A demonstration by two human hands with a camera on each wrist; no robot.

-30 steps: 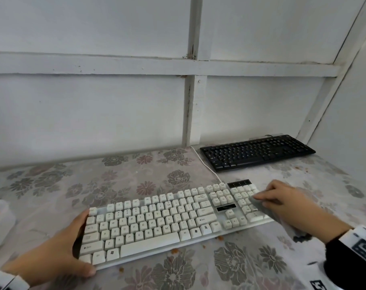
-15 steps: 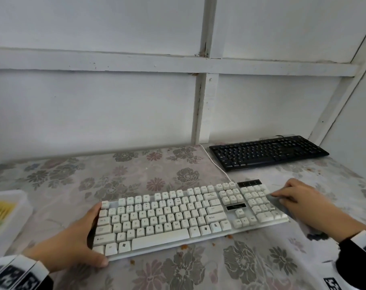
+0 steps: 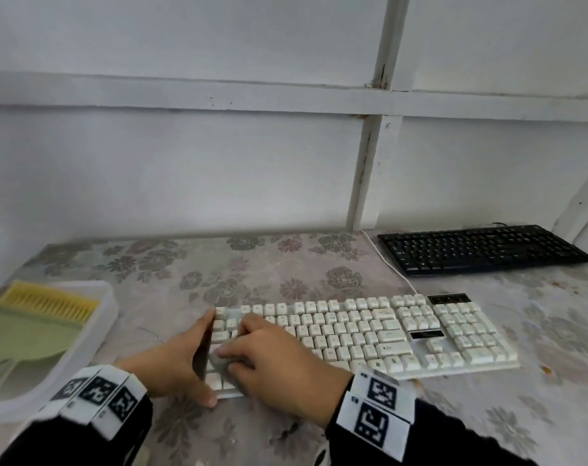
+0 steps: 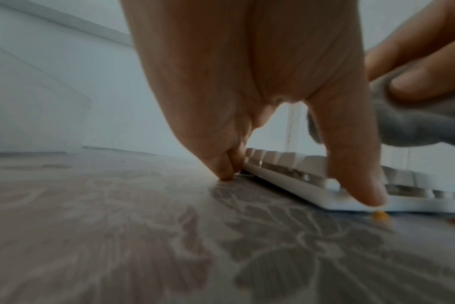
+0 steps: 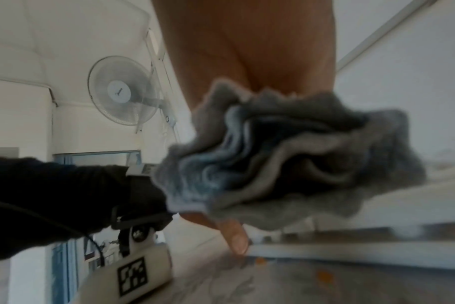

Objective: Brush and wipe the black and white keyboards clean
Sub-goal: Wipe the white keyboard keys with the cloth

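Note:
The white keyboard (image 3: 369, 334) lies across the middle of the flowered table. My left hand (image 3: 206, 358) grips its left end, with the thumb (image 4: 356, 181) on the front edge and the fingers down beside the end. My right hand (image 3: 242, 344) rests on the leftmost keys and holds a bunched grey cloth (image 3: 223, 359) against them. In the right wrist view the cloth (image 5: 286, 160) hangs crumpled under the palm. The black keyboard (image 3: 480, 248) sits at the back right by the wall, away from both hands.
A clear plastic tray (image 3: 94, 338) at the left holds a green dustpan (image 3: 23, 334) and a yellow brush (image 3: 50, 302). Orange crumbs (image 4: 379, 215) lie on the table by the white keyboard's front edge. A white cable (image 3: 386, 264) runs back toward the wall.
My right hand has carried the cloth from the number pad at the right end to the keys at the left end. The left hand has kept its hold. The view has turned left.

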